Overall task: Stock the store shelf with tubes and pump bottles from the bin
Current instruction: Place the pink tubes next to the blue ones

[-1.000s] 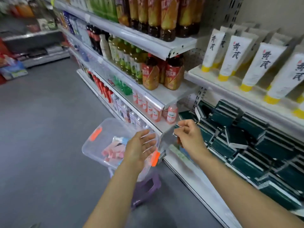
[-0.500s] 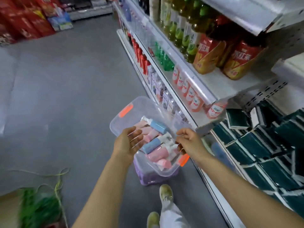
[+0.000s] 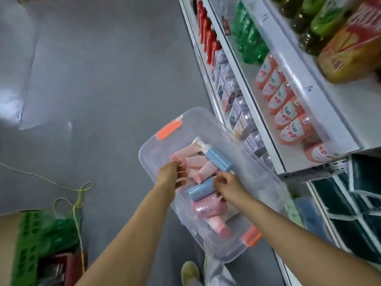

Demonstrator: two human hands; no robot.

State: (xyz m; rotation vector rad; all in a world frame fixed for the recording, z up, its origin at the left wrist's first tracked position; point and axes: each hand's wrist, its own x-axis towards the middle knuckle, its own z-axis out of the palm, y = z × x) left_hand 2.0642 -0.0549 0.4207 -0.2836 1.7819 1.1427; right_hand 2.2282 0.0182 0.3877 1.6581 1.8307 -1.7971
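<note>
The shelf (image 3: 274, 129) runs along the right of the grey floor (image 3: 92, 79), carrying rows of bottles and boxes. Just beside it, low down, is the clear bin (image 3: 206, 120) with orange latches, holding pink tubes (image 3: 203, 174) and blue and pink pump bottles lying flat. Both hands are inside the bin. The left hand (image 3: 171, 175) rests among the pink tubes, fingers curled; whether its grip is closed on one cannot be told. The right hand (image 3: 228, 185) pinches a blue pump bottle (image 3: 201, 189) at its upper end.
</note>
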